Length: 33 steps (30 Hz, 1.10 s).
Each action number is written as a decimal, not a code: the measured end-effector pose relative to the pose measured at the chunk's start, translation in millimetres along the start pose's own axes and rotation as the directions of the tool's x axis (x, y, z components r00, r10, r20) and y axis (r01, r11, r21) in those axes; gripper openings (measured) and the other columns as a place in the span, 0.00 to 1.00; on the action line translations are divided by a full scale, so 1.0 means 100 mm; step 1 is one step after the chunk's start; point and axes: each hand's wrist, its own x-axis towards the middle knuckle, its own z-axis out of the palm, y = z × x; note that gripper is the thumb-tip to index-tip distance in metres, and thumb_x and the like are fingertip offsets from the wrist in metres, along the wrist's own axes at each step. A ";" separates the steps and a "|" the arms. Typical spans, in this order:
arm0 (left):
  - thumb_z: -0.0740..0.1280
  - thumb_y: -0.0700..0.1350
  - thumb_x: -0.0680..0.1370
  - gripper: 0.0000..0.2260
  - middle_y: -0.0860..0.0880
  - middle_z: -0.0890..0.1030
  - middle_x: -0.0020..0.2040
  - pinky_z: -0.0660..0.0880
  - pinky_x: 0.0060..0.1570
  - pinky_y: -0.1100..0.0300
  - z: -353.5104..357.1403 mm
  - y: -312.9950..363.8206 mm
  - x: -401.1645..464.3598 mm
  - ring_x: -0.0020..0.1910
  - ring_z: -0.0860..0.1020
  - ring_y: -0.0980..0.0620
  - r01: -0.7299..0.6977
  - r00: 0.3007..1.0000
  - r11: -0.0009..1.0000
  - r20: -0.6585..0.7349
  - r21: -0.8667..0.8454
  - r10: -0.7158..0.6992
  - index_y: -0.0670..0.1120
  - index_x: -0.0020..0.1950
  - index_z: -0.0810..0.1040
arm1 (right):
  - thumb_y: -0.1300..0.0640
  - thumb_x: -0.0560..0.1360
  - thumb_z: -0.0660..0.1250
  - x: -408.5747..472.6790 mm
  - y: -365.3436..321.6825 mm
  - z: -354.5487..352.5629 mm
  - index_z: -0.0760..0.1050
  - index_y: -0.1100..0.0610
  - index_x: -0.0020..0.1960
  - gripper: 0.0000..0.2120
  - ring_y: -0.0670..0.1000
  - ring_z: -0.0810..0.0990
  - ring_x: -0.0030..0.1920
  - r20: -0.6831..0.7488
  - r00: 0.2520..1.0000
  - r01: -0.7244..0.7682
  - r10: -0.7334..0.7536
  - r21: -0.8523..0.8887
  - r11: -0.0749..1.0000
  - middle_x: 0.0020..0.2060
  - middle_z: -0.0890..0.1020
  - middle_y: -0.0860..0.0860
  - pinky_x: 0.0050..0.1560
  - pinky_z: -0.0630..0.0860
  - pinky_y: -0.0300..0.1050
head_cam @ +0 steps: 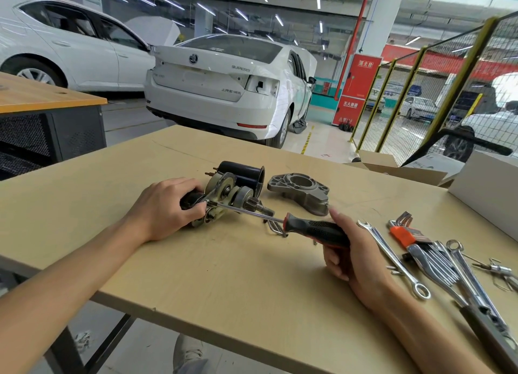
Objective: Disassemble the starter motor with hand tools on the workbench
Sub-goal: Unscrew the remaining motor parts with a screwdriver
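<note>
Left hand point(165, 208) clamps the motor point(224, 197) down mid-bench, fingers curled round its near end so it won't roll. Right hand point(347, 250) wraps the screwdriver point(280, 220) handle, tip right at the left fingertips, prob prying an inner part. Housing point(301, 192) sits just past the right fingers, already off. Wrenches point(414, 258) lie right of that hand; bare bench point(238, 275) nearside, edge well back from both wrists, plenty of swing room

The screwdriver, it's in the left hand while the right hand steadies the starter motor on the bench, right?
Not quite: the hands are swapped. The head view shows the right hand holding the screwdriver by its handle, while the left hand steadies the starter motor on the bench.
</note>
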 end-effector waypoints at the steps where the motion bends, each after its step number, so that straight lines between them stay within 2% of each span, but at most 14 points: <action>1: 0.53 0.65 0.68 0.24 0.54 0.79 0.42 0.71 0.41 0.53 0.00 0.00 0.00 0.42 0.75 0.49 0.000 1.000 1.000 0.001 0.000 0.000 0.51 0.48 0.78 | 0.36 0.71 0.65 0.00 0.00 0.00 0.75 0.64 0.44 0.28 0.51 0.64 0.22 0.004 1.000 0.001 -0.001 -0.014 1.000 0.24 0.68 0.54 0.21 0.58 0.38; 3: 0.53 0.66 0.68 0.24 0.53 0.79 0.42 0.72 0.41 0.53 -0.01 0.00 0.00 0.42 0.75 0.49 0.003 1.000 1.000 0.004 -0.001 -0.003 0.51 0.48 0.78 | 0.40 0.70 0.70 -0.01 -0.01 0.01 0.77 0.62 0.42 0.23 0.51 0.63 0.22 0.006 1.000 0.015 -0.015 -0.009 1.000 0.24 0.67 0.54 0.21 0.56 0.40; 6: 0.53 0.66 0.68 0.24 0.53 0.79 0.42 0.73 0.43 0.52 -0.02 0.01 0.00 0.43 0.75 0.49 0.006 1.000 1.000 0.011 -0.002 -0.006 0.51 0.48 0.78 | 0.42 0.67 0.71 0.00 -0.02 0.02 0.80 0.55 0.37 0.16 0.50 0.64 0.24 0.003 0.999 0.053 -0.053 0.017 0.998 0.25 0.68 0.54 0.23 0.57 0.40; 8: 0.53 0.66 0.68 0.24 0.53 0.79 0.42 0.73 0.43 0.51 -0.02 0.02 -0.01 0.43 0.75 0.48 0.006 1.000 1.000 0.014 -0.003 -0.006 0.51 0.48 0.78 | 0.46 0.67 0.74 0.00 -0.02 0.02 0.82 0.53 0.39 0.10 0.49 0.66 0.26 0.003 0.998 0.068 -0.069 0.022 0.997 0.26 0.70 0.51 0.25 0.57 0.41; 10: 0.53 0.66 0.67 0.25 0.53 0.79 0.42 0.73 0.44 0.52 -0.02 0.02 -0.01 0.43 0.75 0.48 0.010 1.000 1.000 0.017 -0.004 -0.009 0.51 0.48 0.78 | 0.48 0.65 0.73 0.01 -0.01 0.01 0.83 0.55 0.44 0.13 0.49 0.67 0.27 -0.007 0.998 0.065 -0.064 0.036 0.997 0.28 0.72 0.49 0.24 0.59 0.40; 13: 0.52 0.66 0.68 0.25 0.53 0.79 0.42 0.73 0.43 0.52 -0.02 0.03 -0.01 0.43 0.75 0.48 0.005 1.000 1.000 0.016 -0.006 -0.005 0.51 0.48 0.78 | 0.42 0.62 0.73 0.01 -0.01 0.03 0.83 0.55 0.45 0.19 0.49 0.68 0.27 -0.013 0.998 0.060 -0.060 0.051 0.997 0.29 0.72 0.50 0.24 0.60 0.40; 17: 0.52 0.66 0.68 0.25 0.54 0.79 0.42 0.72 0.43 0.53 -0.02 0.03 -0.01 0.42 0.75 0.48 0.000 1.000 1.000 0.014 -0.005 0.000 0.51 0.48 0.78 | 0.37 0.70 0.68 -0.01 -0.03 0.03 0.84 0.52 0.39 0.18 0.50 0.66 0.23 0.010 1.000 0.003 -0.003 0.053 0.999 0.26 0.69 0.52 0.21 0.60 0.39; 22: 0.52 0.66 0.68 0.25 0.53 0.79 0.42 0.72 0.42 0.53 -0.02 0.02 -0.01 0.42 0.75 0.48 0.004 1.000 1.000 0.018 -0.004 -0.004 0.51 0.48 0.77 | 0.37 0.65 0.67 -0.03 -0.06 0.04 0.83 0.52 0.36 0.18 0.50 0.64 0.22 0.005 1.000 -0.003 0.002 0.030 1.000 0.24 0.68 0.53 0.21 0.57 0.39; 29: 0.52 0.66 0.67 0.25 0.53 0.79 0.43 0.72 0.42 0.53 -0.01 0.01 -0.01 0.43 0.75 0.48 0.006 1.000 1.000 0.020 -0.002 -0.006 0.51 0.49 0.78 | 0.38 0.67 0.66 -0.03 -0.06 0.04 0.83 0.53 0.37 0.18 0.50 0.64 0.23 0.022 1.000 0.001 -0.002 0.023 1.000 0.25 0.68 0.54 0.22 0.56 0.41; 33: 0.53 0.66 0.68 0.25 0.53 0.79 0.42 0.73 0.43 0.52 -0.01 0.01 0.00 0.42 0.75 0.48 0.008 1.000 1.000 0.019 -0.009 -0.008 0.51 0.48 0.78 | 0.41 0.67 0.71 -0.02 -0.05 0.03 0.84 0.53 0.39 0.15 0.49 0.64 0.23 0.020 1.000 0.014 -0.015 0.016 1.000 0.25 0.69 0.53 0.21 0.58 0.40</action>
